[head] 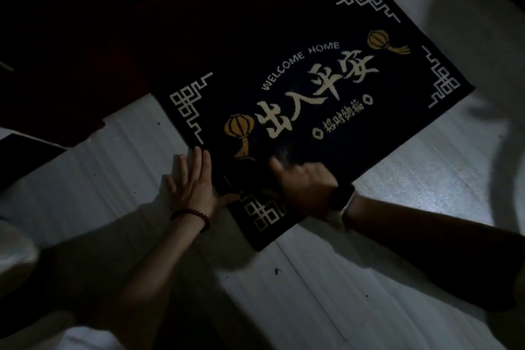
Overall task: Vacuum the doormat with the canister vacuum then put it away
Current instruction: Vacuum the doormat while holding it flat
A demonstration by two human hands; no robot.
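A dark doormat [312,88] with white corner patterns, yellow lanterns and "WELCOME HOME" lettering lies askew on the pale tiled floor. My left hand [196,179] lies flat with straight fingers along the mat's near left edge, the thumb on the mat. It wears a bead bracelet at the wrist. My right hand [301,182] rests on the mat near its bottom corner, the index finger stretched out on the pile and the other fingers loosely bent. A dark watch sits on that wrist. The canister vacuum is not in view.
A dark red door or threshold [113,51] runs along the mat's far edge at the upper left. Pale floor tiles [369,250] carry a few small specks of dirt. The scene is dim, with a bright patch at the right.
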